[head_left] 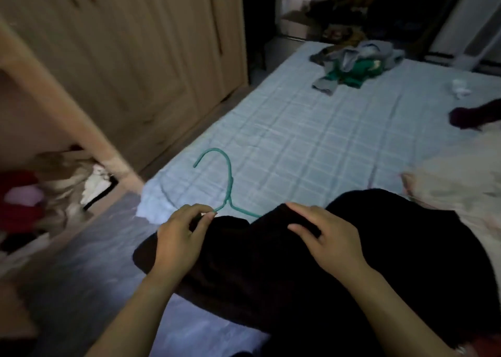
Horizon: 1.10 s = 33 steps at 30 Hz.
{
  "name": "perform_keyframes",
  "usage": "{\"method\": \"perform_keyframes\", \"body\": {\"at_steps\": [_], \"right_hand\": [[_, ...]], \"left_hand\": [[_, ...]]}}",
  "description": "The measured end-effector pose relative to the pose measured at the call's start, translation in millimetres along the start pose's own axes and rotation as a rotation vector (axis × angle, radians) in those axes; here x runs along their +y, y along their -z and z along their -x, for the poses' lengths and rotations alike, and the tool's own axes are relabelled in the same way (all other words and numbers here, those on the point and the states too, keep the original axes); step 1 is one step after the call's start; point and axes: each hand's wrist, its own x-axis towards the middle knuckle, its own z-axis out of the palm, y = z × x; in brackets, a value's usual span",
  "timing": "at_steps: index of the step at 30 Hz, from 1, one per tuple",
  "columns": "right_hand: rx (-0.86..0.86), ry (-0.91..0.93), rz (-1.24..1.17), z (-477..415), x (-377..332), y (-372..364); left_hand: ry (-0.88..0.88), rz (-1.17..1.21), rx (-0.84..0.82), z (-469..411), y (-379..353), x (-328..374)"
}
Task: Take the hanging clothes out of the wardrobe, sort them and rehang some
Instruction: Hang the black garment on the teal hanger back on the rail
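Note:
A black garment [311, 270] lies spread at the near edge of the bed [311, 145]. A teal hanger [229, 183] sticks out of it, hook pointing away from me, its lower part hidden under the cloth. My left hand [180, 237] pinches the hanger's left arm together with the garment's edge. My right hand [325, 234] grips a fold of the black cloth by the hanger's right arm.
A pile of grey and green clothes [355, 66] sits at the bed's far end. A dark maroon garment [471, 116] and a pale one [458, 191] lie at the right. The wooden wardrobe [122, 58] stands at the left, with clothes heaped [40, 194] in its open section.

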Motion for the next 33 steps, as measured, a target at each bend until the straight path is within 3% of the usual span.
{"method": "perform_keyframes", "body": {"at_steps": [8, 16, 23, 33], "right_hand": [[-0.255, 0.385, -0.078, -49.0, -167.5, -119.5], [-0.368, 0.556, -0.258, -121.2, -288.3, -225.0], [-0.337, 0.639, -0.393, -246.2, -403.5, -325.2], [-0.075, 0.682, -0.491, -431.8, -589.3, -410.3]], "left_hand": [[0.298, -0.063, 0.436, 86.6, 158.7, -110.6], [0.248, -0.277, 0.613, 64.2, 286.6, -190.5], [0.258, -0.385, 0.655, -36.3, 412.3, -280.9], [0.145, -0.54, 0.822, -203.3, 618.1, -351.8]]}}
